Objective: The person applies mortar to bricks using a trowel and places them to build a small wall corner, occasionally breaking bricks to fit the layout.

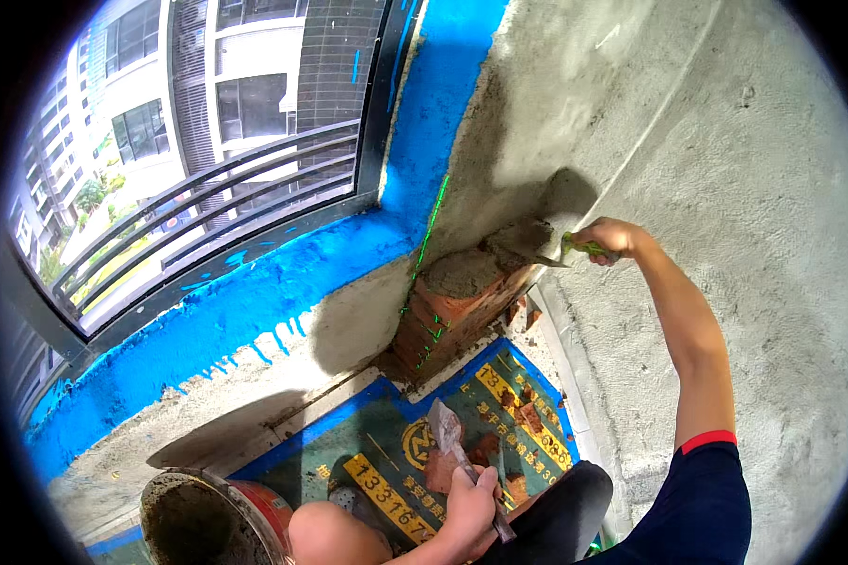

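My right hand (pixel 605 241) is closed round the green handle of a trowel (pixel 537 258), whose blade lies at the back of a low brick pier (pixel 443 320) in the wall corner. Grey wet mortar (pixel 462 271) covers the top of the pier. Low in front of me, my left hand (pixel 471 507) grips the handle of a mortar-smeared tool (pixel 448 433) with a flat, pale head pointing up and away. Its exact kind is unclear. Bright green laser lines (pixel 432 235) run down the wall corner and over the bricks.
A bucket (pixel 275 513) with mortar residue stands at lower left, beside my knee. Broken brick pieces (pixel 529 417) litter the printed green floor sheet (pixel 386 443). Blue coating (pixel 283 273) borders the railed window (pixel 226 188) at left. A rough plastered wall (pixel 706 160) rises at right.
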